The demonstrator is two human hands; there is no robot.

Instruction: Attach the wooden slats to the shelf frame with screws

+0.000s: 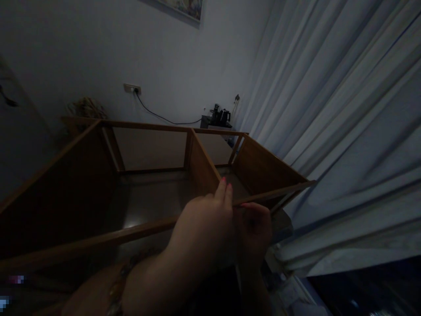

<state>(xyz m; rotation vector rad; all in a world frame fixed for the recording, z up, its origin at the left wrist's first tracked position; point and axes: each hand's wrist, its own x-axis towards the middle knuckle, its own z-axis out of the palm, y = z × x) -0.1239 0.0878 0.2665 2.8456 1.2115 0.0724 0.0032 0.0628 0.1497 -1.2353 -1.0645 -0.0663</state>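
A large brown wooden frame [138,234], like an open cabinet or shelf unit, spans the view. A divider panel [205,164] splits it in two. My left hand [207,215], with a beaded bracelet [117,287] on the wrist, grips the frame where the divider meets the near rail, two fingers laid over the wood. Just right of it, my right hand [255,224] is closed, its fingers curled at the near rail [276,193]. Whatever lies inside those fingers is hidden in the dark. The palms are out of sight.
White curtains [335,109] hang along the right side. Behind the frame, a dark kettle [225,116] stands on a small cabinet [215,124]. A black cord [164,118] runs to a wall socket [132,88]. Dim light blurs the lower right.
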